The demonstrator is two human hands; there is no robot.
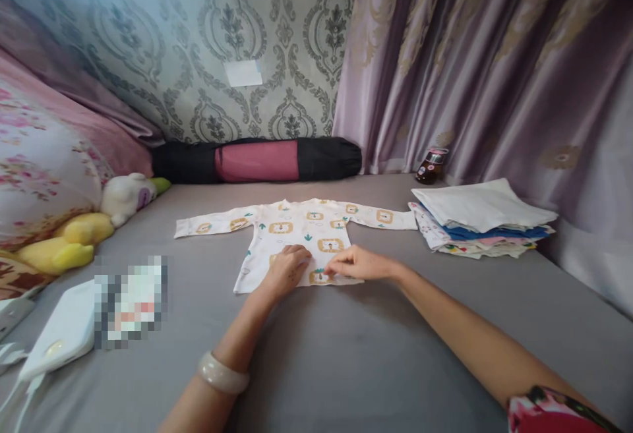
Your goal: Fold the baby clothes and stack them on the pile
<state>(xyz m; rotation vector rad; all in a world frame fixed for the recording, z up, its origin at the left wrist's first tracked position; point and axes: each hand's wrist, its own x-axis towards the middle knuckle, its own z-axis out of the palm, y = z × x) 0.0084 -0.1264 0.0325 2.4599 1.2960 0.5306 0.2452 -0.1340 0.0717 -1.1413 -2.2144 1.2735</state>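
Observation:
A small white long-sleeved shirt [264, 258] with tan lion faces and green leaf prints lies spread flat on the grey sheet, sleeves stretched out to both sides. My left hand [289, 269] rests on the lower middle of the shirt, palm down, its fingers loosely bent over the fabric. Just to its right, my right hand [353, 265] has its fingers bent together in a pinch, the tips on the cloth near the lower right hem. A pale bangle [222, 374] circles my left wrist.
A stack of folded clothes [482, 215] stands at the right, with a dark bottle [432, 165] behind it. Along the wall lies a black and pink roll [257, 160]. Plush toys [126, 197], a white corded device [66, 327] and a blurred-out item [136, 301] are at the left.

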